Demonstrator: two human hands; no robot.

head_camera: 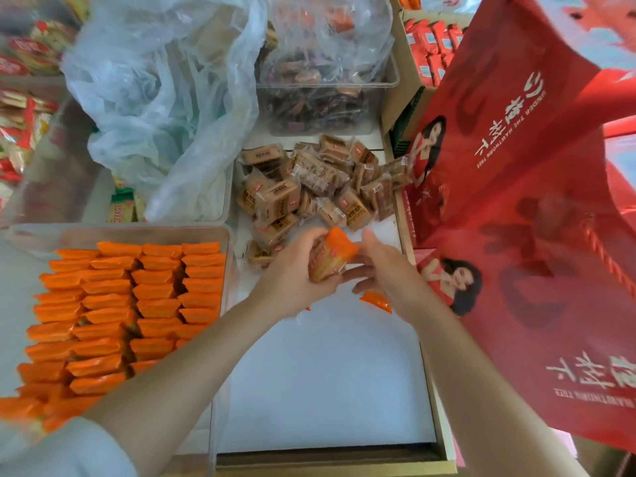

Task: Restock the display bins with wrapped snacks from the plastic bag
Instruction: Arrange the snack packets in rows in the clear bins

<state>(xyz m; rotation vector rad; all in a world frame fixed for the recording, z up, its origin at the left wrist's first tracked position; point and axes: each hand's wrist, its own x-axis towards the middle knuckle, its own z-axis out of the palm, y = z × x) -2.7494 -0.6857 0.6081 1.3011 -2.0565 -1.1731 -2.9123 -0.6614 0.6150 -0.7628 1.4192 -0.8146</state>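
Right now an orange-ended snack packet is held between both hands above the middle of the white-floored bin: the left hand curls round its near side, the right hand pinches its far end. Brown wrapped snacks are heaped at the bin's far end. Another orange packet lies under the right hand. Left, a clear bin holds rows of orange packets (tightly lined), and the plastic bag slumps beyond its far edge.
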